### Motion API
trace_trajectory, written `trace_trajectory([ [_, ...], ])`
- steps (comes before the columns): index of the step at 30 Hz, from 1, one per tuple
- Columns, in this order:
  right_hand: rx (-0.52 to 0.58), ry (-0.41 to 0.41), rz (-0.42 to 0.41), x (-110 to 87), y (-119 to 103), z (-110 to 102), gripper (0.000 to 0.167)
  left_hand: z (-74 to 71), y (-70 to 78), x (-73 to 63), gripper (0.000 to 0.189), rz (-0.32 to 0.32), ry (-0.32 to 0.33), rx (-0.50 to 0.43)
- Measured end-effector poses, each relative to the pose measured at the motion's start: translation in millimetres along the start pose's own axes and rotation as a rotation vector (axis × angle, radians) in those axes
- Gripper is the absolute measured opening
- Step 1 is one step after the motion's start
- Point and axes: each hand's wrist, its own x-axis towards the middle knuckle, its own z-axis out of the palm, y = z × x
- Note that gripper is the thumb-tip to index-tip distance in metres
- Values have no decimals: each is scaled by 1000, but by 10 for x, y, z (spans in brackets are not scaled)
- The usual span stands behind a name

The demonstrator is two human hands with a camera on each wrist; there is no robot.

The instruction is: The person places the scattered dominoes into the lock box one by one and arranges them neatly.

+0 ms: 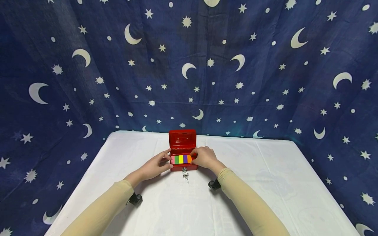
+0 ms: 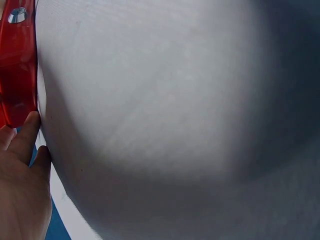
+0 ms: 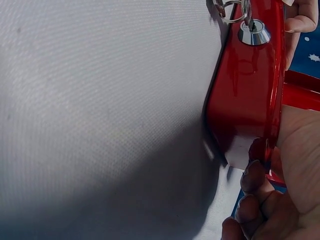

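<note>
A small red metal cash box (image 1: 184, 167) stands on the table with its lid (image 1: 182, 139) raised. A strip of coloured blocks (image 1: 181, 159) in pink, green, yellow, purple and orange lies across its opening. My left hand (image 1: 155, 166) is at the box's left side, one fingertip at the pink end and the thumb near the front corner. At the orange end, my right hand (image 1: 205, 157) pinches the strip with thumb and forefinger. In the right wrist view, its other fingers (image 3: 250, 210) curl beside the box.
Keys on a ring (image 1: 185, 175) hang from the lock (image 3: 254, 32) on the box's front. White cloth (image 1: 265, 183) covers the table. Behind it hangs a dark blue curtain (image 1: 165, 72) with moons and stars.
</note>
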Motion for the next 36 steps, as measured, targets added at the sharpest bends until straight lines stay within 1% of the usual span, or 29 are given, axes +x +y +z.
trace_trajectory([
  [7, -2, -2, -3, -8, 8, -9, 36, 4, 9, -5, 31, 2, -4, 0],
  [12, -8, -2, -6, -6, 23, -9, 39, 3, 9, 4, 31, 3, -8, -8],
  [18, 12, -1, 2, -15, 29, -21, 43, 2, 2, 15, 33, 6, -11, -5],
  [22, 35, 28, -12, -22, 51, -42, 44, -3, 12, 18, 33, 6, -11, -10],
  [27, 72, 77, -55, -69, 74, -115, 41, -5, 0, 28, 33, 13, -9, -7],
  [32, 99, 121, -81, -180, 105, -206, 39, -5, -28, 27, 34, 24, -3, 0],
  [36, 103, 156, -91, -309, 188, -268, 38, -2, -28, 11, 35, 23, -2, -8],
])
